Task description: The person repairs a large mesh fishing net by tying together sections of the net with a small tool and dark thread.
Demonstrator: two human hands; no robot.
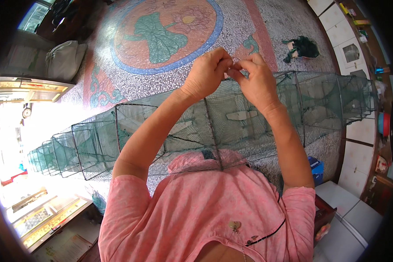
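A long green mesh net trap (pixel 318 105) on square metal frames stretches across in front of me, from far left to far right. My left hand (pixel 207 72) is pinched closed just above its top edge near the middle. My right hand (pixel 251 83) meets it there, thumb and forefinger pressed together. A small thin thing is between the fingertips of both hands, too small for me to make out. Behind the hands lies a patterned terrazzo floor.
A pale sack (pixel 63 61) stands at the upper left, and a dark green heap (pixel 303 47) lies at the upper right. White cabinets (pixel 358 161) line the right side. A blue box (pixel 314 170) and pale appliance (pixel 340 209) sit at the lower right.
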